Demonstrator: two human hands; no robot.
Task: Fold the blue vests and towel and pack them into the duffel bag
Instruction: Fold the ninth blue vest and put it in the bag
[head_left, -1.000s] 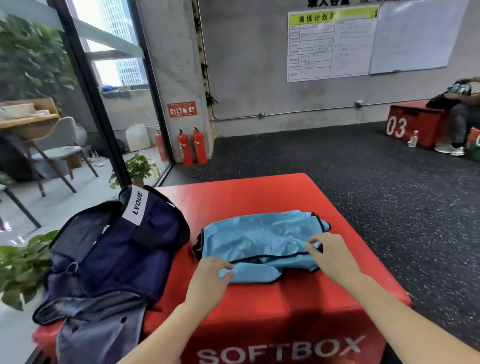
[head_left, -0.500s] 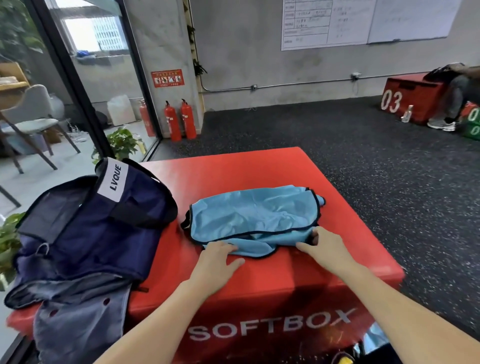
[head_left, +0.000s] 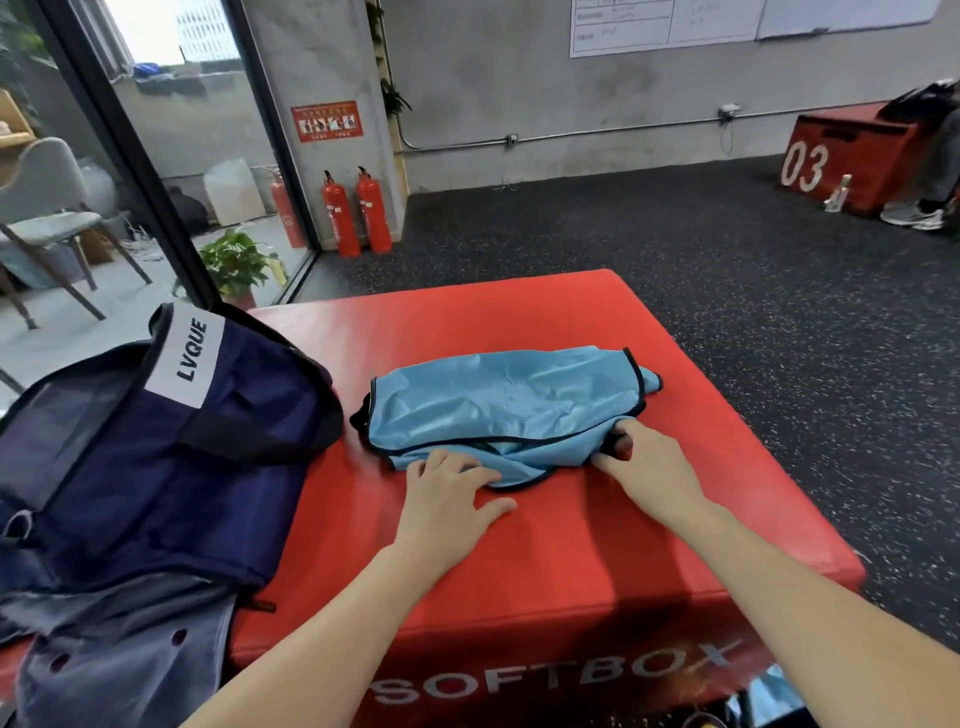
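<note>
A folded blue vest (head_left: 506, 402) lies mid-top on the red soft box (head_left: 519, 561), nearer its front edge. The left hand (head_left: 447, 501) rests spread, fingers flat on the vest's near hem; the right hand (head_left: 647, 470) pinches its right end. The navy duffel bag (head_left: 156, 452) slumps over the box's left edge, just beside the vest. Two fire extinguishers (head_left: 356, 213) stand by the far wall.

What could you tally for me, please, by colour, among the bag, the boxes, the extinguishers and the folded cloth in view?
Red: 4 — soft box, numbered box, two extinguishers
Light blue: 1 — vest
Navy: 1 — duffel bag
Total: 6
</note>
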